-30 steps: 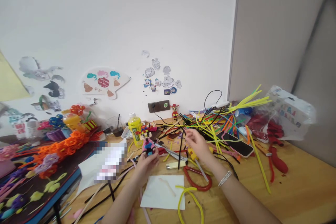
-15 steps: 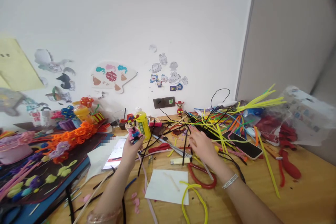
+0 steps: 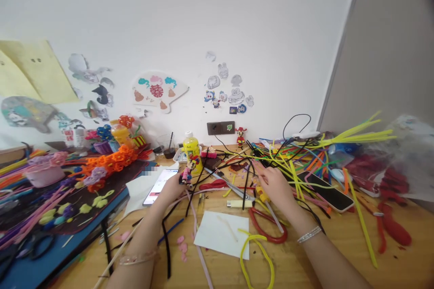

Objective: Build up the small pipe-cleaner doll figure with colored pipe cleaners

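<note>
My left hand (image 3: 173, 190) is closed around a small figurine (image 3: 190, 172) with a red-and-yellow hat and a pink and black body, in front of a yellow bottle (image 3: 191, 148). My right hand (image 3: 273, 181) reaches over the clutter at centre right, fingers stretched forward close to black pipe cleaners (image 3: 246, 186); nothing is seen held in it. Below it lie large red-handled scissors (image 3: 267, 230), partly hidden by the hand. A pale lighter (image 3: 239, 203) sits left of the scissors' handles. Nearer me are a white paper (image 3: 217, 237) and a bent yellow pipe cleaner (image 3: 269, 262).
A similar red figurine (image 3: 241, 137) stands by the wall socket (image 3: 220, 128). Heaped pipe cleaners (image 3: 288, 156), a dark phone (image 3: 330, 194) and a plastic bag (image 3: 413, 158) fill the right. Orange flowers (image 3: 111, 162) and a lit phone (image 3: 162, 186) are at left.
The view has turned left, so the scene sits further right. My left hand has lowered the figurine and tilted it. My right hand stays over the same part of the clutter.
</note>
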`<control>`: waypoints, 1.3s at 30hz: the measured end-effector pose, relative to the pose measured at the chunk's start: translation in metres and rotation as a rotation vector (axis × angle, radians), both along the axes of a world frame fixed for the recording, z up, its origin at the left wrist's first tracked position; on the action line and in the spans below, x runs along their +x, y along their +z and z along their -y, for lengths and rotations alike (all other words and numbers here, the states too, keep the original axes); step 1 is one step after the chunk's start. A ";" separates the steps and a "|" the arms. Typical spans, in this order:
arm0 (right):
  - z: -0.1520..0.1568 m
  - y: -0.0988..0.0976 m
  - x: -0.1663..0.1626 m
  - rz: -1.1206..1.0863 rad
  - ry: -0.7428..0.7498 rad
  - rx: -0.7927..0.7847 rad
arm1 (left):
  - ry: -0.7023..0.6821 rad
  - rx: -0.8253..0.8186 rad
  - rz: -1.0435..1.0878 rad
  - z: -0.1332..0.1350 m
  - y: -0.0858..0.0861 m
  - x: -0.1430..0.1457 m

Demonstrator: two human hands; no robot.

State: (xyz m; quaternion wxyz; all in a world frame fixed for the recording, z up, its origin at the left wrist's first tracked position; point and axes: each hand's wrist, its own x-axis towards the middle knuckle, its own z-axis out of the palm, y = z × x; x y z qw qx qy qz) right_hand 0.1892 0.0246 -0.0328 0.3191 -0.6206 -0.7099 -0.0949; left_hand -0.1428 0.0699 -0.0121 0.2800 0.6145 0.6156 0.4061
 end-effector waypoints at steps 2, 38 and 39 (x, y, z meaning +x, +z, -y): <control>0.004 0.005 -0.003 -0.054 0.060 0.017 | -0.026 -0.042 0.046 0.004 0.006 -0.004; 0.048 0.014 -0.095 0.107 0.861 0.346 | -0.281 -0.161 0.618 0.067 0.015 0.092; 0.047 0.012 -0.089 0.093 0.853 0.341 | -0.285 -0.205 0.650 0.071 0.012 0.100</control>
